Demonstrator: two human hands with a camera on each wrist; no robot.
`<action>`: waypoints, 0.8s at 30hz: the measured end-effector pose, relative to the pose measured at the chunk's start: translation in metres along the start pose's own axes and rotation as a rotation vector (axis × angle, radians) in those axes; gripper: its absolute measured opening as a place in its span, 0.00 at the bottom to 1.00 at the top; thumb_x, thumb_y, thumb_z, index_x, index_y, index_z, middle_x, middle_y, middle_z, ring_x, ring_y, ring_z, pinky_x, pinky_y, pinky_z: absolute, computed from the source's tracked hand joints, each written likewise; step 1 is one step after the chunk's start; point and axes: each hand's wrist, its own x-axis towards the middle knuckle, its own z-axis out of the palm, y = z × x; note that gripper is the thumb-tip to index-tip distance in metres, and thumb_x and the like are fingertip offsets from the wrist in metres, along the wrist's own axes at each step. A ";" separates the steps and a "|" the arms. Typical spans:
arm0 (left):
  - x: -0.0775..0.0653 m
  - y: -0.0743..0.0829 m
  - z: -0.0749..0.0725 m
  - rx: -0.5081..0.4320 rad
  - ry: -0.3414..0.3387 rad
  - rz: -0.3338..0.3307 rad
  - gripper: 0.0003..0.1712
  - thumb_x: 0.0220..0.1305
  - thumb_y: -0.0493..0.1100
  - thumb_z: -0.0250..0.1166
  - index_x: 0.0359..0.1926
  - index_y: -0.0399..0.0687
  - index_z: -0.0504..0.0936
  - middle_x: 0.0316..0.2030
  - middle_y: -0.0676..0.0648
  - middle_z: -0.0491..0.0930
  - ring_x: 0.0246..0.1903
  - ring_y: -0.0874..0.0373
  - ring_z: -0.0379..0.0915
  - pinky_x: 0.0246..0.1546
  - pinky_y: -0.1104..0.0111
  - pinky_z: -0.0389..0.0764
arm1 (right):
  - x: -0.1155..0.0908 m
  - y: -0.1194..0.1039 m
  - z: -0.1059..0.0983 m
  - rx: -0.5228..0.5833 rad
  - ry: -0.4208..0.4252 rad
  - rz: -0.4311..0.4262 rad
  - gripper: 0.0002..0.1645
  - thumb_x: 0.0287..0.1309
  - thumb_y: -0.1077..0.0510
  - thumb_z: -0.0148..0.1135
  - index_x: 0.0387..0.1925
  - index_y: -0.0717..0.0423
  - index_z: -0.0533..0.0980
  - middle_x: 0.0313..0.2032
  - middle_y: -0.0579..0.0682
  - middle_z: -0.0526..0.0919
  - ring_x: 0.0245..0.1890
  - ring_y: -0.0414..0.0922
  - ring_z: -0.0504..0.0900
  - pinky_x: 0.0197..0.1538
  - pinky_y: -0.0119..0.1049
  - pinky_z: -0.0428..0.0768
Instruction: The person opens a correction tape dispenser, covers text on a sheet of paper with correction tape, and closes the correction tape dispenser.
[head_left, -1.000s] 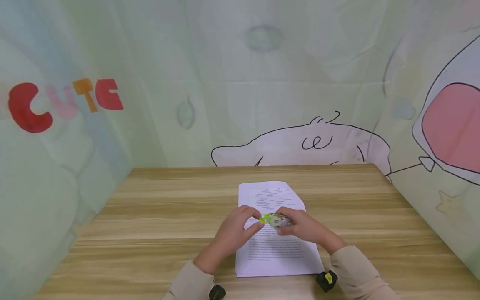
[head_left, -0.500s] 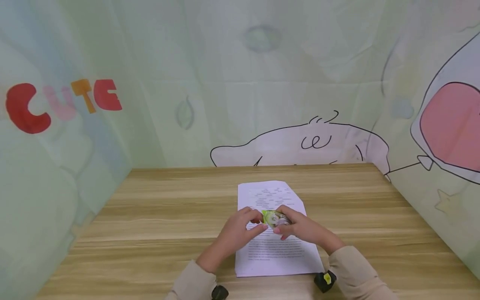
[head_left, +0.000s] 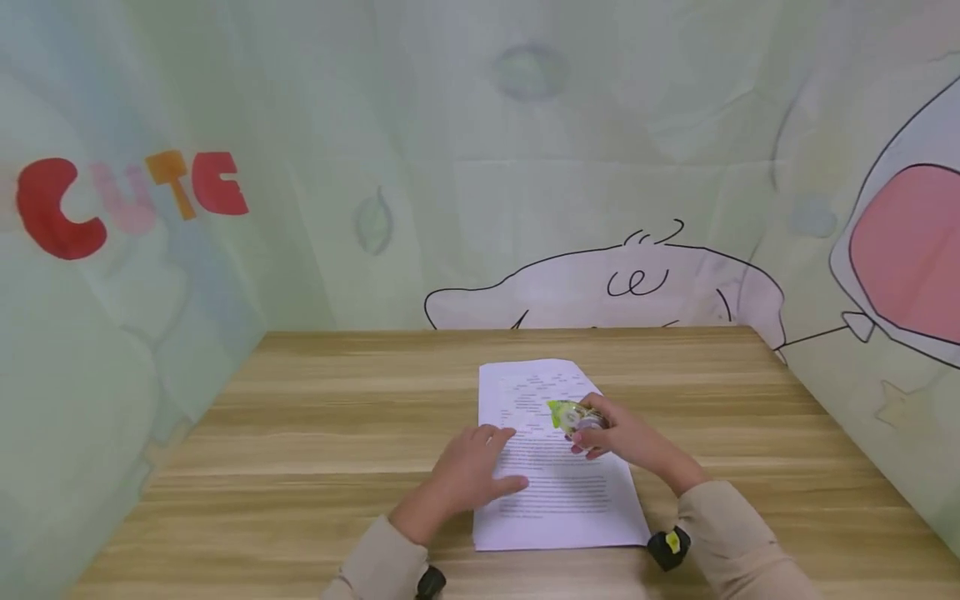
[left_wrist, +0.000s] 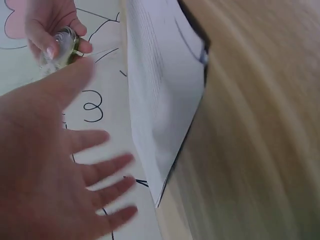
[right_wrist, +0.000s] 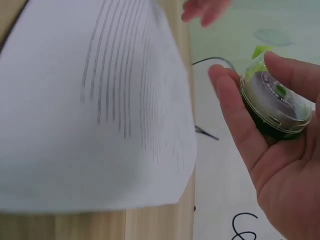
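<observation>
My right hand [head_left: 630, 435] holds a correction tape [head_left: 572, 417] above the paper, its bright green tip end pointing left. The right wrist view shows the clear round body of the correction tape [right_wrist: 277, 100] with a grey reel inside, held between thumb and fingers. My left hand [head_left: 467, 468] is spread at the left edge of the printed paper sheets [head_left: 555, 492], holding nothing. Its straight, parted fingers [left_wrist: 107, 167] are plain in the left wrist view. Small text lines cover much of the top sheet.
A wood-grain table [head_left: 337, 417] lies under the paper. Behind it and at the sides hangs a pale printed curtain [head_left: 465, 208] with cartoon drawings. A black wrist camera [head_left: 669, 547] sits at the right cuff, close to the paper's lower right corner.
My left hand has let go of the correction tape's green end and drawn back with fingers parted. My right hand has moved the correction tape a little right and farther away.
</observation>
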 end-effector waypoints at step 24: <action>-0.013 0.013 0.011 0.112 -0.263 -0.073 0.45 0.48 0.69 0.61 0.67 0.63 0.61 0.70 0.40 0.50 0.68 0.40 0.47 0.64 0.43 0.52 | 0.034 0.002 -0.014 -0.489 0.049 0.027 0.16 0.54 0.60 0.59 0.45 0.60 0.70 0.35 0.53 0.80 0.28 0.44 0.75 0.32 0.35 0.75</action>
